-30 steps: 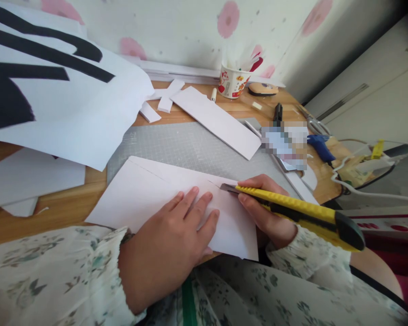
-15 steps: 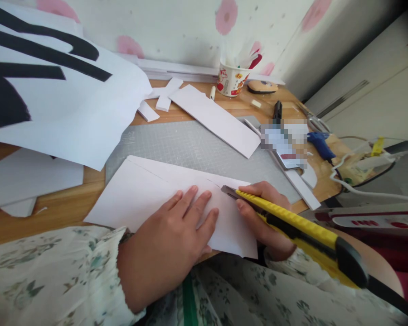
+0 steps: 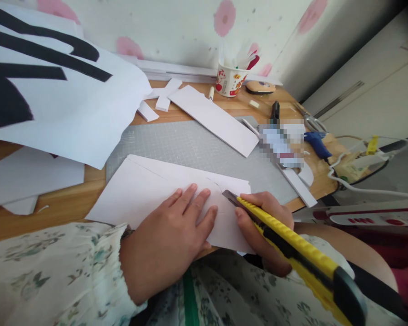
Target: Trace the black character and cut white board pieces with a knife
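Note:
A white board (image 3: 122, 190) lies at the near edge of the grey cutting mat (image 3: 149, 140), with a thin line running along its upper part. My left hand (image 3: 173, 231) rests flat on the board, fingers spread. In my right hand (image 3: 268, 222) is a yellow and black utility knife (image 3: 285, 231), held between thumb and fingers. Its blade tip touches the board just right of my left fingertips, at the end of a short curved line. The palm side of my right hand is hidden behind the knife.
Another white board strip (image 3: 214, 120) and small offcuts (image 3: 163, 95) lie beyond. A large sheet with black shapes (image 3: 71, 99) covers the left. A paper cup (image 3: 231, 80), computer mouse (image 3: 260, 87), blue glue gun (image 3: 318, 144) and white cable (image 3: 370, 190) are farther right.
The knife blade has moved slightly down along the board, and the curved line behind it is longer. The knife's rear end has swung lower. My left hand stays about in place.

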Tool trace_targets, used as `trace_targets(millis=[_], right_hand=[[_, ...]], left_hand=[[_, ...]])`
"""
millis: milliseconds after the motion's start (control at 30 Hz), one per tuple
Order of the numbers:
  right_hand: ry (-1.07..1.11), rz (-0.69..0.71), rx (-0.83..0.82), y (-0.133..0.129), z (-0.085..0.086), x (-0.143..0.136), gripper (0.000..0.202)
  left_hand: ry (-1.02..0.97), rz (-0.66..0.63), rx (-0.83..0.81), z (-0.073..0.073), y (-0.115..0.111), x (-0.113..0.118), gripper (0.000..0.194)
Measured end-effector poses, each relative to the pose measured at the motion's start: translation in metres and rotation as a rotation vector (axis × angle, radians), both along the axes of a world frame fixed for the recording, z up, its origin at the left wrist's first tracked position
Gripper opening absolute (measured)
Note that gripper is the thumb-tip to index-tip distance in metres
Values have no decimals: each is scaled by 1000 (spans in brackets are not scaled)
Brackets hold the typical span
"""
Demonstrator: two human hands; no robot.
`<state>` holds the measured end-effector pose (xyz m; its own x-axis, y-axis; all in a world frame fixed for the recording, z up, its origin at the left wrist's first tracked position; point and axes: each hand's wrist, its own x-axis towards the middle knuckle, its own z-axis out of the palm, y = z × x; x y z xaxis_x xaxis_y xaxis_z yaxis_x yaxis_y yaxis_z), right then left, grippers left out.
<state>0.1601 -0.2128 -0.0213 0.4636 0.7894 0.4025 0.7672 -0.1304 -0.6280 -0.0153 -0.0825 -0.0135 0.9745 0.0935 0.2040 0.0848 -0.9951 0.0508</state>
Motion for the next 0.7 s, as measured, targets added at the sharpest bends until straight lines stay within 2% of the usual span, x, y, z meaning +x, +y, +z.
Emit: trace_targets(millis=[267, 400, 700], right_hand=[[-92, -43, 54, -2, 4, -11, 13], [-150, -63, 71, -1, 8, -15, 10], [-130, -89, 81, -10, 1, -25, 8]], left_hand=[[4, 5, -6, 1, 0, 1, 53], [2, 1, -4, 1, 1, 1, 46], [-3, -15, 2, -3, 1, -1, 41]])
